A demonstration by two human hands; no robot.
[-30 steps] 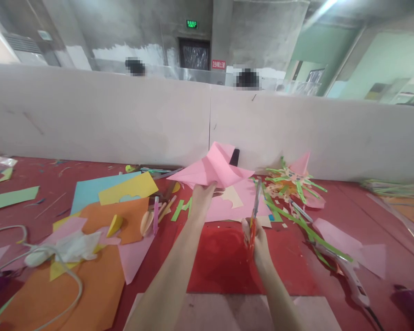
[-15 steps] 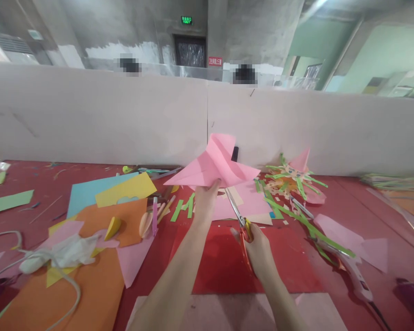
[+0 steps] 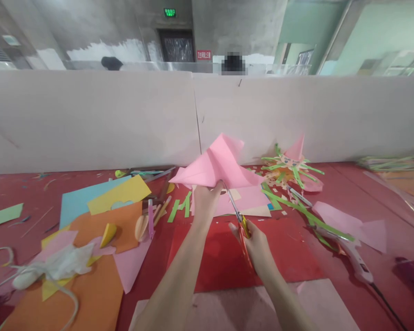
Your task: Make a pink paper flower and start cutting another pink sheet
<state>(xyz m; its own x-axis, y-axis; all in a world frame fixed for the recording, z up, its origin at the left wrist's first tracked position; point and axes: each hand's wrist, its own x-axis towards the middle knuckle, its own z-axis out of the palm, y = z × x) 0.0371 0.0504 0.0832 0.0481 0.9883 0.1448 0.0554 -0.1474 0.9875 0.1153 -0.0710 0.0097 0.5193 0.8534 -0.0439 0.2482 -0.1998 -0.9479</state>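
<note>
A folded sheet of pink paper (image 3: 221, 158) is held up in front of me, with flaps spreading to both sides. My left hand (image 3: 209, 195) pinches its lower edge from below. In my right hand (image 3: 255, 241) is a pair of scissors (image 3: 236, 207) with orange and yellow handles. The blades point up and away, their tips touching or just under the paper's bottom edge near my left thumb. Whether the blades are cutting into it, I cannot tell. Below lies a red sheet (image 3: 227, 266) on the table.
Left are orange paper (image 3: 100, 289), a yellow sheet (image 3: 120, 195), a purple marker (image 3: 151, 218) and a white cable (image 3: 72, 294). A pink-hatted paper figure (image 3: 293, 158) stands back right. A glue gun (image 3: 355, 262) lies right. A white partition (image 3: 124, 119) borders the far side.
The pink paper has turned, and its top flap now leans right. The scissor tips have come closer to the left thumb and the paper's edge. My view has shifted slightly.
</note>
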